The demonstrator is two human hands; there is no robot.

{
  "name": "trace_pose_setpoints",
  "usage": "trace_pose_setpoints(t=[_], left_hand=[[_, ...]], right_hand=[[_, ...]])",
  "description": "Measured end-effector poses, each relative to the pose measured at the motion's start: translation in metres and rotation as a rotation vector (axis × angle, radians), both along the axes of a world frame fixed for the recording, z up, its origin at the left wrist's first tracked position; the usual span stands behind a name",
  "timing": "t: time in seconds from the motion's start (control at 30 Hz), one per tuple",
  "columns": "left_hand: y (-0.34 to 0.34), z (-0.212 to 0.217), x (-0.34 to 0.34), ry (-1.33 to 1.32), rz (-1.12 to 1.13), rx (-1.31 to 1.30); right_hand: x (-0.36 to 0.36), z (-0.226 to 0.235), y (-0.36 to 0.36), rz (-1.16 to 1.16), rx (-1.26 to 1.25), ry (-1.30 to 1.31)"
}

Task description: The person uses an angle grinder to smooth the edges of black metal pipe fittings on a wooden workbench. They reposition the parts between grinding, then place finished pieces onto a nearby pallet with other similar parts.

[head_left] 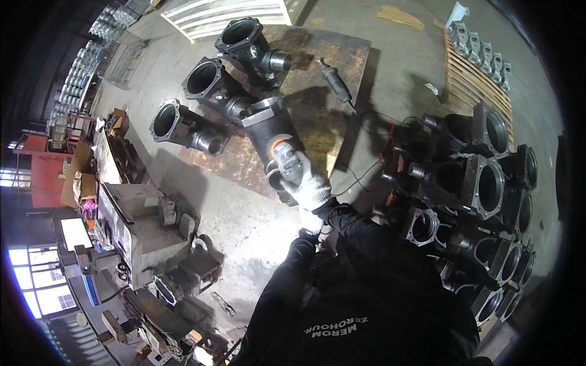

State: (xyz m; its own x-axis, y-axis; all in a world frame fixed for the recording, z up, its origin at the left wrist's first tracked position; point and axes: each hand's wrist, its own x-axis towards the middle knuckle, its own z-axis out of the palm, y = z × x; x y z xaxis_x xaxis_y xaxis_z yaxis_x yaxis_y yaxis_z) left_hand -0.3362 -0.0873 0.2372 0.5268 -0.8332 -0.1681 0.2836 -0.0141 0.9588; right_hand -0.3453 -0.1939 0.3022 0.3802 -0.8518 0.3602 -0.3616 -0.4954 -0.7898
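Note:
My right hand, in a white knit glove, is wrapped round the grey body of an angle grinder. Just below it, my left hand, also gloved, is closed at the tool's rear end, partly hidden by the right wrist. The grinder's orange-red disc meets the side of a dark cast-metal valve body with a flanged top. That casting lies tilted on a worn brown table top. Three similar castings stand beyond it: one at left, another in the middle, a third at the back.
A second handheld power tool lies on the table's far right, its black cable trailing to the floor. Stacked dark castings fill the right side. A wooden pallet holds silver parts. At left stand a grey metal machine and a cluttered workbench.

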Motion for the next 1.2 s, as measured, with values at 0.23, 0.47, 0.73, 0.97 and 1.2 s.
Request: trace_pose_setpoints(t=[0.23, 0.47, 0.73, 0.97, 1.2], left_hand=[[-0.019, -0.037, 0.015, 1.167, 0.053, -0.219], [0.002, -0.039, -0.007, 0.688, -0.079, -0.002], [0.0, -0.075, 0.024, 0.457, -0.243, -0.107], [0.022, -0.071, 0.011, 0.839, -0.27, -0.148], [0.037, -0.067, 0.028, 0.426, -0.283, 0.002]], right_hand=[[0.0, -0.024, 0.0, -0.186, 0.064, 0.11], [-0.023, -0.026, 0.019, -0.205, 0.278, 0.201], [-0.005, -0.023, 0.016, -0.156, 0.375, 0.044], [-0.022, -0.023, 0.042, -0.289, 0.4, 0.162], [-0.014, -0.022, 0.052, -0.346, 0.348, 0.074]])
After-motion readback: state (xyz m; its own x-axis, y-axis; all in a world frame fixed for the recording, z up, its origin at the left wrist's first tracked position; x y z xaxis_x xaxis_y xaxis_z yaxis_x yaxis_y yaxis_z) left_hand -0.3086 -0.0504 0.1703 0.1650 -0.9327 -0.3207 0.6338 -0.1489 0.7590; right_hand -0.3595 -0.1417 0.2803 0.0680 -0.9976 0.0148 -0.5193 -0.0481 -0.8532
